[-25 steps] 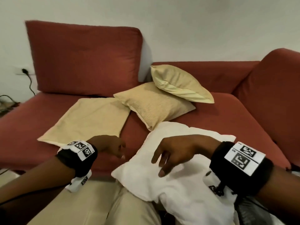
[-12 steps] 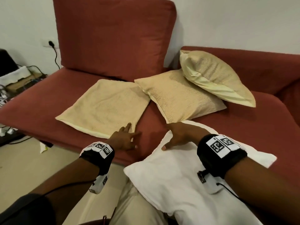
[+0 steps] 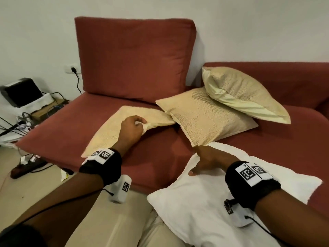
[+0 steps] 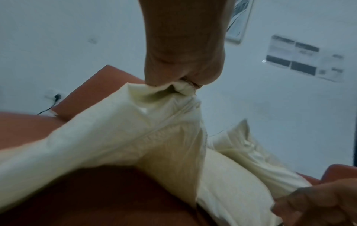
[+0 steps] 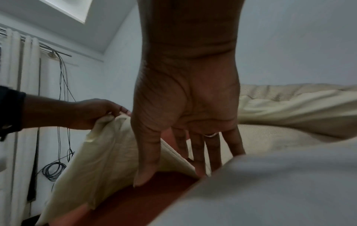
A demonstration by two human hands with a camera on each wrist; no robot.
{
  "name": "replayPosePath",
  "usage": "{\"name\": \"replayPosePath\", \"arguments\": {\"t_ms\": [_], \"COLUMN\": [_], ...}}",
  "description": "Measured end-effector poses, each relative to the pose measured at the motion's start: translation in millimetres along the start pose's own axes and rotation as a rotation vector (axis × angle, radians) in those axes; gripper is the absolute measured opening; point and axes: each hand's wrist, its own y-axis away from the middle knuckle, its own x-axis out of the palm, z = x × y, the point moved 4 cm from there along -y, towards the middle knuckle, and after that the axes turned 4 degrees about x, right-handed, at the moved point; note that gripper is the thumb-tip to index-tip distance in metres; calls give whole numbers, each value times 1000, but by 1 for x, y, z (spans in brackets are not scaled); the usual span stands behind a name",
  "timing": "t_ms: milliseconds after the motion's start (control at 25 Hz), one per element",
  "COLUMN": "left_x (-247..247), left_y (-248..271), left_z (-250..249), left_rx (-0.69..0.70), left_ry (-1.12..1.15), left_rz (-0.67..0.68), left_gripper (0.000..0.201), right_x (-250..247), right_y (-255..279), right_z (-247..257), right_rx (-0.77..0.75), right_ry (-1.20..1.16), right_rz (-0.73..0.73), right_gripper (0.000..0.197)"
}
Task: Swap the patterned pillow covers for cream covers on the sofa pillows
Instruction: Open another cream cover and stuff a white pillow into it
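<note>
Red sofa (image 3: 124, 132) against a white wall, cable clutter on the floor to the left. Your left hand (image 3: 132, 128) has its fingers curled tight round a bunched corner of the empty cream cover (image 3: 106, 134), lifting that corner off the seat while the rest lies flat. Your right hand (image 3: 204, 162) has its fingers straight, resting on the bare white pillow (image 3: 222, 202) that lies across your lap and the seat edge; it holds nothing.

Likely step: bring the cover over to the pillow. Find the zipper opening first, spread it wide with both hands, then feed one pillow corner in. Don't drag by one corner only, since the cover may twist.

Two cream-covered pillows (image 3: 204, 116) sit behind, looking done.

Left wrist view shows a zipper line (image 4: 185, 110) running just below your grip; head view doesn't. Right wrist view confirms straight fingers (image 5: 212, 146) with a ring, tips hidden behind the pillow edge.
</note>
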Motion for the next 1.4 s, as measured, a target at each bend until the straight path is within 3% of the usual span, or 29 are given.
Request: {"name": "replayPosePath", "arguments": {"t_ms": [120, 240, 360, 440, 600, 720, 840, 920, 1000, 1160, 1280, 1400], "left_x": [-44, -62, -73, -86, -115, -124, -121, -121, -116, -100, -91, -99], "left_y": [-3, 11, 38, 53, 68, 84, 96, 93, 89, 85, 76, 48], "left_z": [-63, -123, -194, -238, -296, -331, -348, -349, -352, -357, -353, -332], "left_rx": [135, 260, 574, 765, 854, 923, 1053, 1042, 984, 937, 871, 682], "left_ry": [113, 143, -170, -389, -452, -469, -814, -1122, -1213, -968, -790, -622], "left_rz": [71, 288, 419, 336, 253, 238, 223, 200, 188, 272, 305, 218], "left_gripper": [35, 22, 38, 39, 30, 23, 15, 19, 37, 53, 55, 55], "right_x": [-17, -38, -61, -81, -112, -119, -133, -140, -140, -130, -125, -117], "right_y": [26, 54, 90, 114, 150, 176, 190, 195, 196, 185, 178, 161], "right_z": [33, 72, 98, 100, 91, 87, 84, 84, 82, 87, 80, 65], "right_rx": [-105, -235, -301, -283, -311, -349, -352, -342, -319, -253, -176, -73], "right_ry": [-117, -227, -311, -373, -533, -582, -688, -718, -687, -635, -595, -449], "right_rz": [-118, -300, -491, -625, -802, -932, -1002, -1021, -1034, -1053, -1133, -1032], "right_gripper": [91, 107, 132, 136, 121, 85, 77, 83, 93, 119, 117, 114]}}
